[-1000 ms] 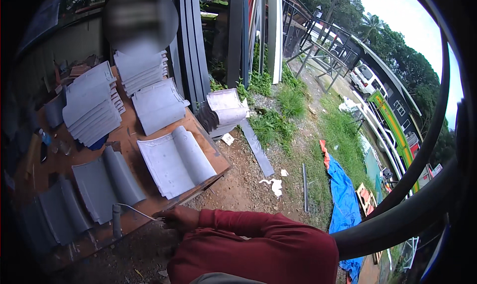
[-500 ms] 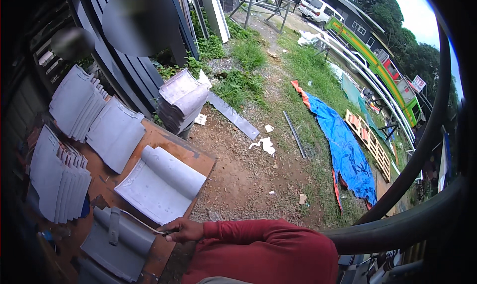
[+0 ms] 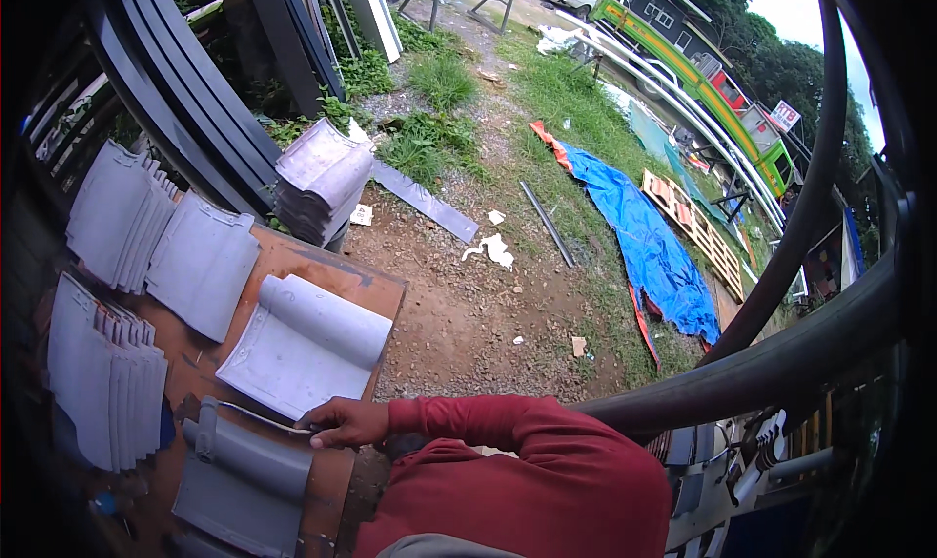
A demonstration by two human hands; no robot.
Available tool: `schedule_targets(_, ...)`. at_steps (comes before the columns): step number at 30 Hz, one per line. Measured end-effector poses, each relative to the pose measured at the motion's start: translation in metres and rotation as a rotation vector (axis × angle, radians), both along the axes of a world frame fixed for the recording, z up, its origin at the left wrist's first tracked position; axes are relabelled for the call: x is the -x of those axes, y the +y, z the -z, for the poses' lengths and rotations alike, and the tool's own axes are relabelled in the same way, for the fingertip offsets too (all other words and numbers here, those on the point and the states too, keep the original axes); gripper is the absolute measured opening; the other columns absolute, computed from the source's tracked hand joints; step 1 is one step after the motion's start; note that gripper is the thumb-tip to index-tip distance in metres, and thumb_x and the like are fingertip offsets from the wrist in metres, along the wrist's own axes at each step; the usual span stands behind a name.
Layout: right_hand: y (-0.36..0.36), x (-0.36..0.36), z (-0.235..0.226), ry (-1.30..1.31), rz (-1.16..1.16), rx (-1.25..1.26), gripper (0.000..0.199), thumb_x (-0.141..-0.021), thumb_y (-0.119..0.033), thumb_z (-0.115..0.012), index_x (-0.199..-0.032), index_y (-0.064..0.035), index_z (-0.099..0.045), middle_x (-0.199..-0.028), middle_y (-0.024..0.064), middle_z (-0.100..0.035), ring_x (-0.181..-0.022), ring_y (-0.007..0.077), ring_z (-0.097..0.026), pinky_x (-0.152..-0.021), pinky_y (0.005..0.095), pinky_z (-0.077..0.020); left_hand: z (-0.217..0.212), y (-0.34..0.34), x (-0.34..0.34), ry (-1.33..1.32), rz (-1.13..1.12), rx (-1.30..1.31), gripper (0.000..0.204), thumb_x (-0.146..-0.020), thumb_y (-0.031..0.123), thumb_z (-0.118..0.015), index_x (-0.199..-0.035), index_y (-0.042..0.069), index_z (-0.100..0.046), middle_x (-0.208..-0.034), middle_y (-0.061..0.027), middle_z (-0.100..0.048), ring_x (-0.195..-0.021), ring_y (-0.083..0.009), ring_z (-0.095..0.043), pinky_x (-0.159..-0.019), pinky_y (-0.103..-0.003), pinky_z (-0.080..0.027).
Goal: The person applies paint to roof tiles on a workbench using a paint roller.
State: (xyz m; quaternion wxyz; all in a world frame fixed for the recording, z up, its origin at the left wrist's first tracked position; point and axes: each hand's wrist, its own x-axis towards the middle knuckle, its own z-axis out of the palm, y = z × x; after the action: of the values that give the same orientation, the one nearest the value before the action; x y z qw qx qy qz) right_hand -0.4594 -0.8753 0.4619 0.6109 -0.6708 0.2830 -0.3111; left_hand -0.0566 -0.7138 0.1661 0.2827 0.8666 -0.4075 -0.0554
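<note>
From the right, my red-sleeved right arm reaches across to the table, and my right hand (image 3: 351, 423) is closed round the thin handle of a small paint roller (image 3: 205, 433). The roller rests on the upper left end of a dark grey curved roof tile (image 3: 244, 485). Beyond it lies a pale grey roof tile (image 3: 307, 348) with a raised rounded side. My left hand is out of view.
Stacked pale roof tiles (image 3: 107, 377) stand along the left of the brown table (image 3: 376, 294). Another tile stack (image 3: 317, 182) rises past its far corner. Outside lie a metal strip (image 3: 425, 202), a blue tarp (image 3: 634, 241) and a wooden pallet (image 3: 693, 231). A thick dark pipe (image 3: 742, 363) crosses at right.
The roller has moved over the dark grey tile toward its upper left end, with my right hand still holding the handle. The whole view has shifted, so the outdoor scene sits further left.
</note>
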Motion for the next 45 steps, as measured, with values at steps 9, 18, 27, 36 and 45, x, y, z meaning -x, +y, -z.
schedule_targets(9, 0.12, -0.085, 0.018, 0.004, 0.293, 0.006, 0.046, -0.093, -0.016, -0.07, -0.134, -0.0005, -0.053, -0.094, 0.006, -0.063, -0.085, 0.0135, -0.06, -0.078, 0.0319, -0.0512, 0.003, 0.022, -0.067, 0.091, 0.284, 0.031, 0.024, -0.086, 0.023, -0.072, -0.091, 0.0, -0.067, -0.08, -0.0165, -0.068, -0.071, -0.03, -0.064, -0.068, -0.042, -0.052)
schedule_targets(18, 0.24, -0.05, 0.023, 0.242, 0.583, 0.101, 0.027, -0.092, -0.014, -0.071, -0.114, -0.0011, -0.063, -0.079, 0.0056, -0.062, -0.072, 0.0132, -0.056, -0.069, 0.0322, -0.0485, 0.033, 0.057, -0.019, 0.291, 0.703, -0.203, 0.02, -0.085, 0.019, -0.073, -0.09, 0.001, -0.067, -0.078, -0.0139, -0.068, -0.07, -0.0257, -0.064, -0.069, -0.04, -0.052)
schedule_targets(27, 0.297, -0.015, 0.036, -0.029, 1.068, 0.052, 0.019, -0.089, -0.013, -0.073, -0.097, -0.0002, -0.061, -0.071, 0.0082, -0.057, -0.065, 0.0116, -0.048, -0.061, 0.0326, -0.0441, 0.066, 0.067, 0.056, 0.515, 1.112, -0.498, 0.016, -0.084, 0.015, -0.074, -0.089, 0.002, -0.066, -0.077, -0.0114, -0.067, -0.069, -0.0214, -0.064, -0.069, -0.037, -0.052)
schedule_targets(36, 0.324, 0.066, -0.033, 0.632, 1.405, 0.549, 0.024, -0.09, -0.017, -0.07, -0.11, -0.0034, -0.066, -0.082, 0.0157, -0.069, -0.069, 0.0323, -0.068, -0.061, 0.0413, -0.0518, -0.001, 0.024, 0.158, 0.343, 1.345, -0.473, 0.019, -0.082, 0.017, -0.076, -0.082, 0.002, -0.064, -0.074, -0.011, -0.066, -0.067, -0.0207, -0.062, -0.067, -0.037, -0.051)
schedule_targets(45, 0.368, 0.137, -0.078, 1.17, 1.412, 0.629, 0.04, -0.081, -0.016, -0.076, -0.12, -0.0142, -0.067, -0.082, 0.0078, -0.069, -0.07, 0.0273, -0.069, -0.058, 0.0381, -0.0541, 0.012, 0.024, 0.156, 0.432, 1.302, -0.478, 0.019, -0.082, 0.014, -0.077, -0.08, 0.002, -0.062, -0.069, -0.0081, -0.064, -0.063, -0.0161, -0.058, -0.063, -0.035, -0.05)
